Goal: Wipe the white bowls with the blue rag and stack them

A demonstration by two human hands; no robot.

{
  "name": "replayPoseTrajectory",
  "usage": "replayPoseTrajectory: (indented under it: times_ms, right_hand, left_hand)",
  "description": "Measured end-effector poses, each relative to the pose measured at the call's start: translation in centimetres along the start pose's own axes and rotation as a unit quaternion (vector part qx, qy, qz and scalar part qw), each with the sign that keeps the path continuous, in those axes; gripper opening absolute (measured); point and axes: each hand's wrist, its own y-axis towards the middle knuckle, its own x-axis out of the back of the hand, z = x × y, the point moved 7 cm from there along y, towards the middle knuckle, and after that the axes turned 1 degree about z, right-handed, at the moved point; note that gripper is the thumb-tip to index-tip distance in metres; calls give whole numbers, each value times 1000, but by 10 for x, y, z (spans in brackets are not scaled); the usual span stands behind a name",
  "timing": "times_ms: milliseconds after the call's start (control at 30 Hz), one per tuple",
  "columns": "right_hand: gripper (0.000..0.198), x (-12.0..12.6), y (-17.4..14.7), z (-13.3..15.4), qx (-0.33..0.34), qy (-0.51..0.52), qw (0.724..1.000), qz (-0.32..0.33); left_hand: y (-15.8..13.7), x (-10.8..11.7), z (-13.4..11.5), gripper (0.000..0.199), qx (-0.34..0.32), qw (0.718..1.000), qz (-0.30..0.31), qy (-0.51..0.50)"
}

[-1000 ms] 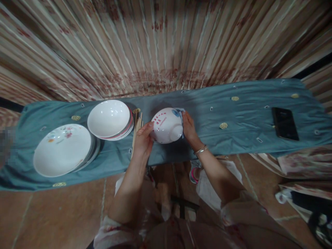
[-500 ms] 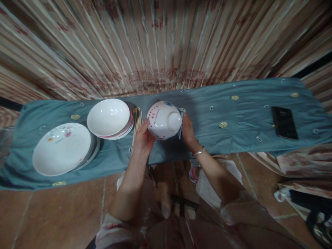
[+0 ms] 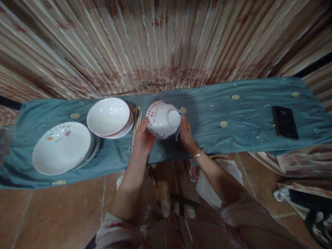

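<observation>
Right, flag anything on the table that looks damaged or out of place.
Just the phone at the right end of the table: it seems odd alongside stacked dishes. No spill or crack shows on them or the held bowl, though tiny chips wouldn't show.

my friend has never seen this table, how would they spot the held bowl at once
Find the long blue-green tablecloth, then the chopsticks left of its middle. Just right of them is the bowl, held in the left hand. Unlike the stacked bowls, it is tipped with its base and red writing showing.

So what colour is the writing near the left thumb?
Red writing on the bowl, in the head view.
</observation>
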Motion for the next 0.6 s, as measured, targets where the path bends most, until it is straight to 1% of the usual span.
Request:
replayPoseTrajectory:
  times_ms: [67,200,400,533,600]
  right_hand:
    - [90,1,0,-1,1,-1,1000,-9]
    - [82,-2,-2,-4,9,-3,1000,-3]
    - [73,-9,-19,-3,26,-15,1000,4]
    - [71,-17,-37,6,74,-63,994,53]
    - [71,-20,-44,6,98,-101,987,75]
  left_hand:
    - [0,0,0,27,3,1000,-5,-10]
    - [-1,-2,0,20,19,999,-10,-37]
    - [1,-5,1,24,31,998,-4,-48]
    - [3,-7,1,26,18,999,9,-46]
    - [3,-8,1,26,9,999,19,-42]
